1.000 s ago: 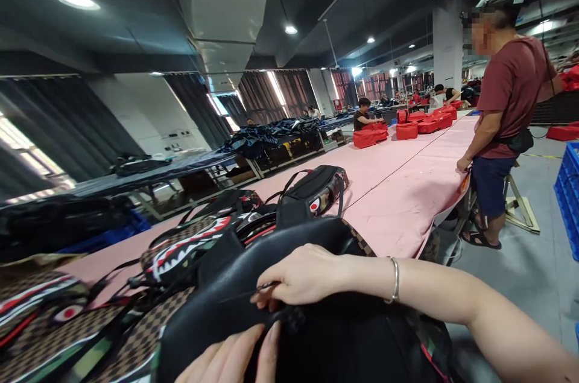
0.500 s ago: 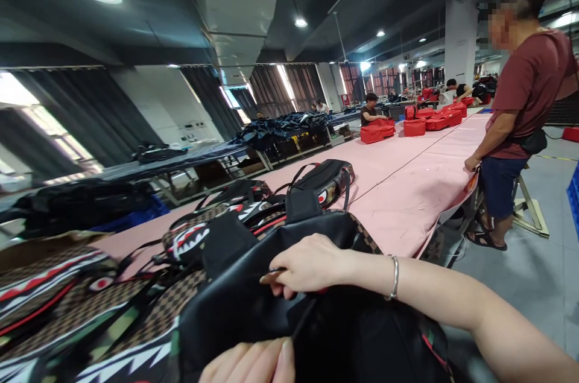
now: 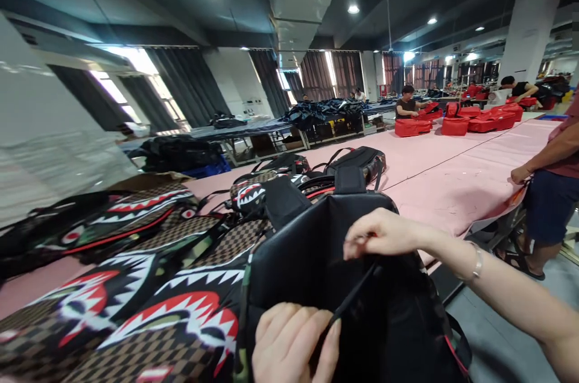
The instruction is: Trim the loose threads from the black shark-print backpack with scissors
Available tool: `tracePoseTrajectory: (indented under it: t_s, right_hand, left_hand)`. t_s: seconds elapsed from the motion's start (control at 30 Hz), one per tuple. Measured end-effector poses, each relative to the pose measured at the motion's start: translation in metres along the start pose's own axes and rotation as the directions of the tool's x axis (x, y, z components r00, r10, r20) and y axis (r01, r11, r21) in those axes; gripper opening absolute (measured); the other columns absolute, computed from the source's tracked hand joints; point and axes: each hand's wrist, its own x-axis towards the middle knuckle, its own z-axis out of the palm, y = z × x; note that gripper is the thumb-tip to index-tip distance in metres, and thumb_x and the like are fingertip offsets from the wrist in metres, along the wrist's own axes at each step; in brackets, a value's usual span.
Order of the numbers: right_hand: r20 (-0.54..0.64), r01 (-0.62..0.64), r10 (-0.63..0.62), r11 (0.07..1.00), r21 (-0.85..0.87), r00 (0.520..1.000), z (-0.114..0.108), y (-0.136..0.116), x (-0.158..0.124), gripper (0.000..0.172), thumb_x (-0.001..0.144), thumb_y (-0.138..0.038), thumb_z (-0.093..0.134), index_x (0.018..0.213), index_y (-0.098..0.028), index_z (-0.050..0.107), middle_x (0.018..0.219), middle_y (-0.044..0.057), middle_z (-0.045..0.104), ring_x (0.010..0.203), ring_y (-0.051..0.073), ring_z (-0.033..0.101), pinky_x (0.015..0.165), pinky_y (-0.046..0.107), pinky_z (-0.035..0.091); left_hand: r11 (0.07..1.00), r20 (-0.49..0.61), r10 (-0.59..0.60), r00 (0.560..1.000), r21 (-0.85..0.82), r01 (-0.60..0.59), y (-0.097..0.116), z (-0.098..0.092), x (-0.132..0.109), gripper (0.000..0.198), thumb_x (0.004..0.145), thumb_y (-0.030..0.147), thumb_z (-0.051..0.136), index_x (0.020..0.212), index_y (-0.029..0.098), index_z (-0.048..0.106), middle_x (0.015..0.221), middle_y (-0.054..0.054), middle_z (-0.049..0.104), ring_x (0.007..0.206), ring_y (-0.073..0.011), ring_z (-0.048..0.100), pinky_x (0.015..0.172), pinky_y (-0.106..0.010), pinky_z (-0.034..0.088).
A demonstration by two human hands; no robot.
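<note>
A black backpack (image 3: 307,256) stands upright in front of me on the pink table (image 3: 452,181), its dark back panel facing me. My right hand (image 3: 382,235) is pinched at its top edge, holding the upper end of a thin black strip (image 3: 355,292) that runs down to my left hand (image 3: 294,341). My left hand is closed on the strip's lower end against the bag. A silver bracelet (image 3: 474,259) sits on my right wrist.
Several backpacks with shark-mouth prints (image 3: 149,304) lie piled to the left and behind. Red bags (image 3: 452,125) sit far down the table with seated workers. A person in dark shorts (image 3: 549,202) stands at the table's right edge. Grey floor lies to the right.
My view has swung left and down. The backpack has been tipped more upright, my right hand has risen to its top edge, and the black strip is now stretched between both hands.
</note>
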Motion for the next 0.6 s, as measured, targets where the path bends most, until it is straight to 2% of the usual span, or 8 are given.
tracePoseTrajectory:
  t_s: [0.03, 0.1, 0.2, 0.3, 0.37, 0.43, 0.6]
  right_hand:
    - [0.006, 0.030, -0.029, 0.991, -0.131, 1.000, 0.000, 0.000, -0.011, 0.013, 0.081, -0.027, 0.059, 0.085, -0.017, 0.065, 0.082, 0.001, 0.066, 0.074, 0.012, 0.061, 0.065, 0.020, 0.041]
    - [-0.021, 0.021, -0.030, 0.934, -0.356, 0.999, 0.005, 0.002, -0.031, 0.018, 0.072, -0.033, 0.068, 0.083, -0.019, 0.065, 0.078, 0.000, 0.064, 0.070, 0.012, 0.058, 0.060, 0.021, 0.038]
    - [-0.145, -0.014, -0.090, 0.805, -0.593, 0.985, 0.024, 0.010, -0.052, 0.012, 0.078, -0.030, 0.059, 0.075, -0.018, 0.061, 0.070, -0.001, 0.055, 0.058, 0.011, 0.049, 0.051, 0.024, 0.029]
    - [-0.243, 0.008, -0.284, 0.666, -0.746, 0.928, 0.048, 0.012, -0.061, 0.021, 0.083, -0.017, 0.044, 0.065, -0.018, 0.055, 0.062, -0.001, 0.047, 0.052, 0.011, 0.039, 0.050, 0.028, 0.022]
    - [-0.284, 0.015, -0.391, 0.609, -0.793, 0.876, 0.063, 0.009, -0.062, 0.026, 0.084, -0.010, 0.041, 0.062, -0.018, 0.053, 0.059, -0.001, 0.045, 0.051, 0.011, 0.037, 0.050, 0.029, 0.021]
    - [-0.295, 0.020, -0.448, 0.576, -0.817, 0.844, 0.076, 0.003, -0.062, 0.026, 0.084, -0.006, 0.043, 0.063, -0.018, 0.055, 0.056, -0.001, 0.044, 0.051, 0.011, 0.037, 0.050, 0.029, 0.022]
    - [-0.323, -0.014, -0.485, 0.539, -0.842, 0.813, 0.093, -0.011, -0.064, 0.023, 0.079, -0.003, 0.054, 0.061, -0.017, 0.057, 0.050, -0.002, 0.045, 0.048, 0.011, 0.041, 0.050, 0.030, 0.025]
  left_hand:
    - [1.000, 0.005, -0.001, 1.000, 0.022, 0.001, -0.003, -0.001, -0.001, 0.005, 0.077, 0.011, 0.056, 0.078, 0.016, 0.058, 0.064, -0.002, 0.059, 0.060, -0.0131, 0.050, 0.065, -0.030, 0.038]
    - [0.998, 0.026, -0.001, 1.000, 0.067, -0.001, -0.007, -0.001, -0.003, 0.003, 0.078, 0.013, 0.058, 0.080, 0.016, 0.058, 0.065, -0.001, 0.060, 0.062, -0.0135, 0.051, 0.067, -0.030, 0.039]
    - [0.991, 0.069, -0.015, 0.998, 0.136, 0.006, -0.013, 0.001, -0.004, 0.008, 0.079, 0.016, 0.058, 0.087, 0.015, 0.059, 0.070, -0.002, 0.062, 0.067, -0.0143, 0.053, 0.071, -0.030, 0.040]
    - [0.981, 0.147, -0.061, 0.987, 0.194, 0.031, -0.019, 0.003, -0.008, 0.014, 0.082, 0.017, 0.055, 0.096, 0.016, 0.059, 0.081, -0.003, 0.064, 0.074, -0.0148, 0.055, 0.075, -0.030, 0.039]
    - [0.979, 0.156, -0.099, 0.983, 0.193, 0.067, -0.021, 0.003, -0.014, 0.013, 0.083, 0.013, 0.051, 0.090, 0.019, 0.061, 0.081, -0.002, 0.064, 0.073, -0.0136, 0.055, 0.073, -0.029, 0.038]
    - [0.977, 0.093, -0.123, 0.988, 0.184, 0.104, -0.020, 0.005, -0.024, 0.017, 0.082, 0.008, 0.049, 0.079, 0.020, 0.060, 0.073, 0.000, 0.061, 0.067, -0.0119, 0.054, 0.069, -0.029, 0.037]
    - [0.972, -0.135, -0.118, 0.984, 0.188, 0.142, -0.007, 0.010, -0.046, 0.017, 0.075, 0.002, 0.058, 0.067, 0.017, 0.056, 0.055, 0.004, 0.052, 0.053, -0.0082, 0.047, 0.058, -0.026, 0.034]
